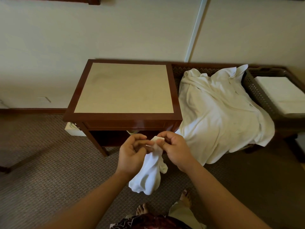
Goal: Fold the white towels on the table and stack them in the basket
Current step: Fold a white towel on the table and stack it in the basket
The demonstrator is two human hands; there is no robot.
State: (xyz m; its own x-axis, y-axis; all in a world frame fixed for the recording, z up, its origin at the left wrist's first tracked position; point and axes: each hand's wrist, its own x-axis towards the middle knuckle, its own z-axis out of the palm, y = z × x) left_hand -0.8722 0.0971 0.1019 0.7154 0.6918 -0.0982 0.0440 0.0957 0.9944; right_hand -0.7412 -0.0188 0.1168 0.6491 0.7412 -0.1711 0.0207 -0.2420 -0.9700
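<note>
While both hands, left (pixel 132 152) and right (pixel 175 149), pinched a small towel (pixel 148 176), others waited. Far right, the basket (pixel 257 95) held folded towels (pixel 280 95).

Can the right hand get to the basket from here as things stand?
Probably yes, but not yet. The basket sits open-topped at far right, with nothing between it and the right hand. That hand and the left hand both pinch the small towel, though.
</note>
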